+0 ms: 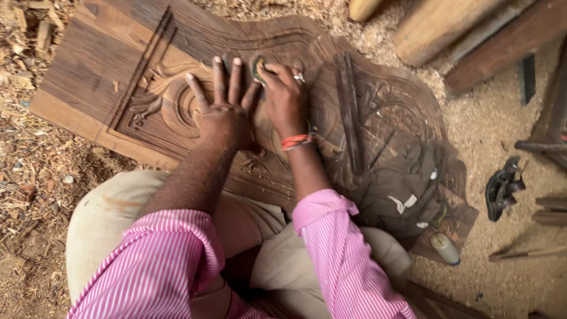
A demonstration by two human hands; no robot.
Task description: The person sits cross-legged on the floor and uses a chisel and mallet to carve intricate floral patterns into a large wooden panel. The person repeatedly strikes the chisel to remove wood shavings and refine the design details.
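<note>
A person sits on a sawdust-covered floor (508,124), seen from above, with a large carved wooden panel (100,65) lying flat across the lap and the ground ahead. The panel is dark brown, with a scrolling leaf relief cut into its middle and a curved, scalloped top edge.

The left hand (221,112) lies palm down on the carving, its fingers (220,74) spread wide and flat, apparently to pin the panel so it does not slide. The right hand (284,97), wearing a ring and an orange wrist thread (296,141), is just beside it. Its fingers are curled together and pinched around a small dark pad (258,68), possibly folded sandpaper, though the view is too small to be sure. The pad is pressed against the relief near the upper middle of the panel, touching the wood right by the left fingertips.

Both forearms come out of pink striped sleeves (336,248), above beige trousers (100,218).

Two long dark chisels (349,112) rest on the panel's right half, within easy reach. A small pale bottle (444,248) stands near the panel's lower right corner. Wooden beams (437,23) lie at the top right, and wood chips (29,165) litter the left.
</note>
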